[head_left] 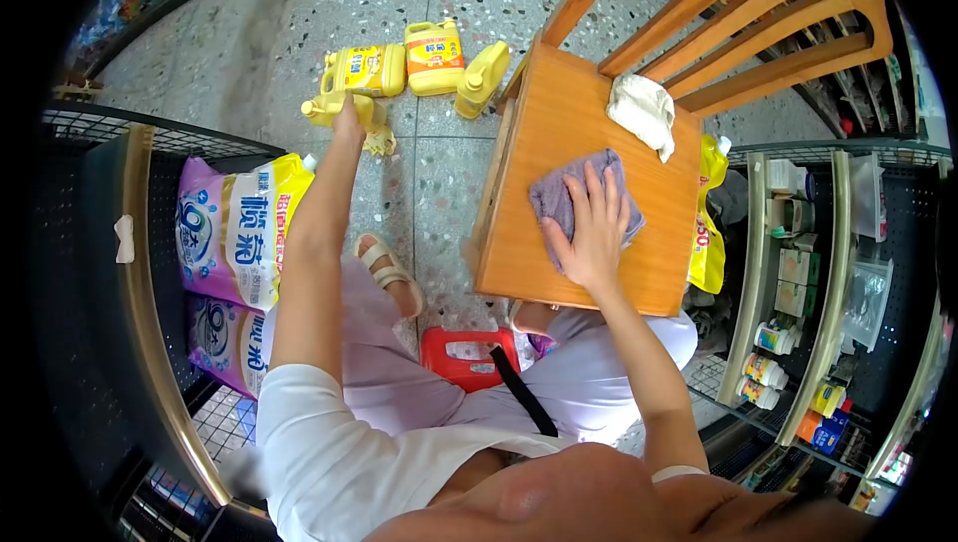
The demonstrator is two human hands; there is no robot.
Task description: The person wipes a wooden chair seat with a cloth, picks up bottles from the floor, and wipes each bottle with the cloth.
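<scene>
My left hand (347, 123) reaches out over the floor at the left, its fingers closed around a yellow jug (321, 110) that lies tilted with its cap to the left. Three more yellow jugs (365, 71) are close by, one of them standing beside the chair leg. On the wooden chair's seat (559, 108), my right hand (591, 218) lies flat with fingers spread on a folded purple-grey cloth (624, 171). A crumpled white cloth (642, 111) rests on the seat near the backrest.
Purple and white detergent bags (235, 228) are stacked on the left shelf. A red plastic stool (464, 367) is between my legs. Shelves with bottles and boxes (795, 282) line the right side, and a yellow bag (708, 233) hangs or stands behind the chair.
</scene>
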